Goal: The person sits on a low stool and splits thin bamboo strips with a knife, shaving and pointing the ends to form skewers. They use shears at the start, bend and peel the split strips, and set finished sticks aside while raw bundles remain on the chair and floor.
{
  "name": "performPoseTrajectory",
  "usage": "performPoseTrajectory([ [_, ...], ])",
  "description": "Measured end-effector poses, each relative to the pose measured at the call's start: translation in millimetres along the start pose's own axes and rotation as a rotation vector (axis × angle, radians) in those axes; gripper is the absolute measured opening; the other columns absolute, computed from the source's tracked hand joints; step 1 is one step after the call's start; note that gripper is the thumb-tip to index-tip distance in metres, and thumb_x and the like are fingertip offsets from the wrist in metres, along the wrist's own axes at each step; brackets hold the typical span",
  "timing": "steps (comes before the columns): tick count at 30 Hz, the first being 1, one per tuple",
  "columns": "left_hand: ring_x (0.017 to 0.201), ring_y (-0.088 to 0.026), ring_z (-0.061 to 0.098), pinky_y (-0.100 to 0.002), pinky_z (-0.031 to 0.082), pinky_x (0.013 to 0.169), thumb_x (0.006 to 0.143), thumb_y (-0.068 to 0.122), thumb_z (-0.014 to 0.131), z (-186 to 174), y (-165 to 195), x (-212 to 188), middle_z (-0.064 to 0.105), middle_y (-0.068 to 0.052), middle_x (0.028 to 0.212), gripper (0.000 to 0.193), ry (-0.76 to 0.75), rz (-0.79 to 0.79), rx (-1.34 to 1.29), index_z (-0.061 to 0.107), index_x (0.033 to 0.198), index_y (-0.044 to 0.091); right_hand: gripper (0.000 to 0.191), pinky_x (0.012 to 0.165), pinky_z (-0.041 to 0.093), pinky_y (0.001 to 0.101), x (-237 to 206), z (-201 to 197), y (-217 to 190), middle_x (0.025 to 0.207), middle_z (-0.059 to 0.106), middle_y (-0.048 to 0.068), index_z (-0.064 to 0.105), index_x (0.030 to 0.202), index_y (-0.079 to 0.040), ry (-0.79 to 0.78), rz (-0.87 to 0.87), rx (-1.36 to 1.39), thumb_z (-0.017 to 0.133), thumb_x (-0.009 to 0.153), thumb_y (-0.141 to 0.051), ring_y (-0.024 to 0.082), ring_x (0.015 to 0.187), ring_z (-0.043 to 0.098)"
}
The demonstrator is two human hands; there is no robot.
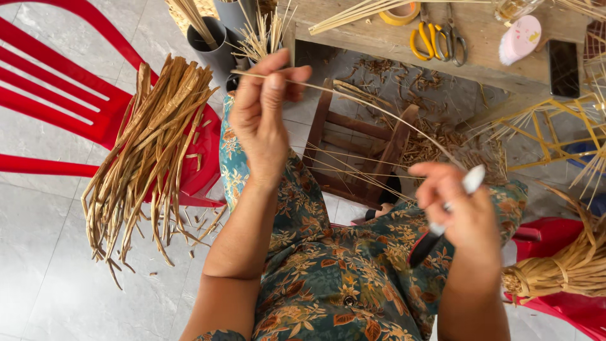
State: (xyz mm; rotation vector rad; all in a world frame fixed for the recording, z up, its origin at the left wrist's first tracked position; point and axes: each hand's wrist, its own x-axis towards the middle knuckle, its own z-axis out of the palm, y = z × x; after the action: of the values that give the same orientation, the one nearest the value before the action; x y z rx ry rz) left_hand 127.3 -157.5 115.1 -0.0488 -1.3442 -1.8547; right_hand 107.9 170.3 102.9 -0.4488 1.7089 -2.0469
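My left hand (265, 117) is raised in the middle of the view, fingers pinched on one end of a thin pale strip (372, 107) that curves down to the right. My right hand (457, 205) is lower right, closed around a knife (449, 208) with a black handle and a pale blade. The blade tip sits at the strip's lower end. Both hands hover above my lap in floral fabric (341, 271).
A red plastic chair (82, 107) at left carries a heap of dried brown stalks (151, 151). A wooden table (480, 57) at the top holds yellow scissors (424, 39), tape and a phone. A small wooden stool (360, 151) stands ahead. Another stalk bundle (568, 265) lies right.
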Motion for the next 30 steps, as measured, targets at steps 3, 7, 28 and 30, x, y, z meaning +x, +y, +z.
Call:
performPoseTrajectory([
  [3, 0.084, -0.009, 0.067, -0.025, 0.055, 0.079, 0.115, 0.021, 0.058, -10, 11, -3, 0.078, -0.010, 0.101, 0.026, 0.072, -0.003, -0.026, 0.066, 0.132, 0.003, 0.047, 0.046, 0.028, 0.0194, -15, 17, 20, 0.080, 0.063, 0.007, 0.061, 0.136, 0.004, 0.003, 0.109, -0.150, 0.053, 0.104, -0.029, 0.002, 0.051, 0.037],
  [7, 0.085, -0.011, 0.067, -0.027, 0.056, 0.080, 0.114, 0.019, 0.058, -25, 16, -19, 0.077, -0.010, 0.103, 0.024, 0.101, -0.109, -0.035, 0.066, 0.129, 0.002, 0.051, 0.047, 0.028, 0.0201, -13, 8, 39, 0.084, 0.058, 0.002, 0.058, 0.146, -0.004, 0.126, -0.063, 0.276, 0.057, 0.103, -0.031, 0.002, 0.052, 0.036],
  [28, 0.078, -0.016, 0.071, -0.029, 0.061, 0.071, 0.112, 0.015, 0.059, -196, 0, -78, 0.074, -0.013, 0.098, 0.018, 0.387, -0.296, -0.016, 0.066, 0.119, -0.001, 0.040, 0.079, 0.051, 0.0218, -20, 45, 67, 0.091, 0.068, -0.001, 0.062, 0.137, -0.008, -0.317, 0.081, -0.115, 0.063, 0.097, -0.008, 0.008, 0.086, 0.063],
  [30, 0.079, -0.017, 0.072, -0.029, 0.062, 0.072, 0.111, 0.015, 0.059, -205, -2, -81, 0.074, -0.013, 0.097, 0.019, 0.426, -0.317, -0.012, 0.066, 0.118, -0.001, 0.035, 0.085, 0.053, 0.0235, -21, 46, 72, 0.097, 0.068, 0.000, 0.066, 0.134, -0.005, -0.400, 0.094, -0.038, 0.062, 0.099, -0.009, 0.009, 0.093, 0.066],
])
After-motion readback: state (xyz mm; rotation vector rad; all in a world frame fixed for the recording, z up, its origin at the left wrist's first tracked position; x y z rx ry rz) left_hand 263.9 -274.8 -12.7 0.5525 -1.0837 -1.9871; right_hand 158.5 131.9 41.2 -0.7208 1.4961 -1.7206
